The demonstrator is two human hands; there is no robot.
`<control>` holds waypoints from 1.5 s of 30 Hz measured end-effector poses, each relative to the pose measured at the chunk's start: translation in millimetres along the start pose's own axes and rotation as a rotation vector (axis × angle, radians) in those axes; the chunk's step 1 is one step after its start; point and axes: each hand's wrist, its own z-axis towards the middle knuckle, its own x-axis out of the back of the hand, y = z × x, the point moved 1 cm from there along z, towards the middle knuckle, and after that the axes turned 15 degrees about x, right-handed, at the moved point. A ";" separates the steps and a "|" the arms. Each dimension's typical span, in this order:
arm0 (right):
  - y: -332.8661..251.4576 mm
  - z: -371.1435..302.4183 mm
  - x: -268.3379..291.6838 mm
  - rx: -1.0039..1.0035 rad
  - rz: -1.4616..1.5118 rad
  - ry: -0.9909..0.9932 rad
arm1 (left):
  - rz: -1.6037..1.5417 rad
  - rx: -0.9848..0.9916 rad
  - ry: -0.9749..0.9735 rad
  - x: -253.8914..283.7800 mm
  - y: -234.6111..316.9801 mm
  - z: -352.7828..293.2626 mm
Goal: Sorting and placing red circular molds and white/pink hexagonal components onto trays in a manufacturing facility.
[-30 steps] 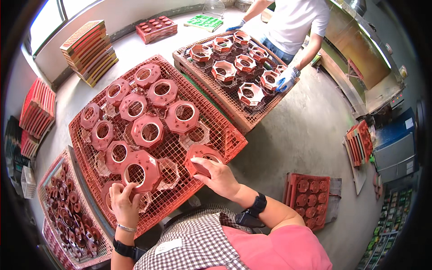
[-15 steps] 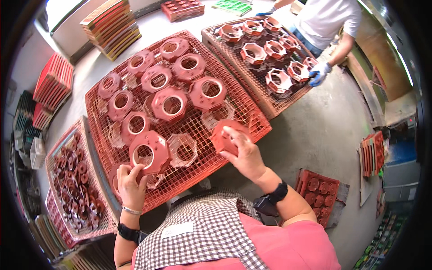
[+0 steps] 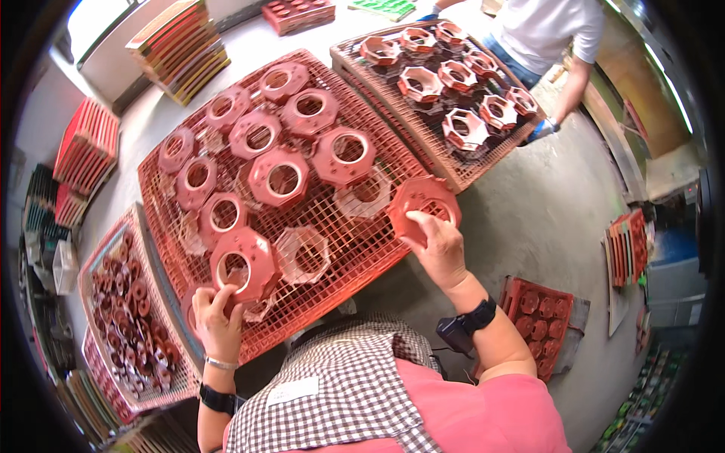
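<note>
My left hand pinches the lower rim of a brownish-red octagonal piece with a round hole, tilted over the near left of a red grid rack. My right hand grips another octagonal piece, raised at the rack's right corner, thumb on its hole's edge. Several like pieces, such as an octagonal ring, rest in rows on the rack, their pale-edged round holes showing. Between my hands lies a pale, see-through octagonal ring; a second pale ring lies farther right.
Beyond, another rack bears several octagonal pieces, white inside; a co-worker in blue gloves stands by it. At left a tray holds many small dark-red parts. Stacked racks stand at the back; a red crate sits low at right.
My right hand has moved right with its octagonal piece and turned it so the hole shows. My left hand keeps its grip on the other piece. The co-worker's near hand has shifted slightly right.
</note>
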 end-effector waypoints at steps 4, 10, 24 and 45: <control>32.9 -11.2 24.5 -0.071 -0.125 0.034 | 0.011 -0.002 0.003 3.2 -1.7 0.5; 48.1 -32.0 42.6 -0.179 -0.144 0.090 | 0.002 -0.021 -0.038 -0.7 7.2 2.3; -11.7 20.0 43.2 -0.193 0.329 0.125 | 0.014 0.019 0.017 10.5 8.1 1.6; -419.2 27.5 -69.5 0.816 1.302 -0.631 | 0.301 1.107 0.833 191.3 -117.0 -450.3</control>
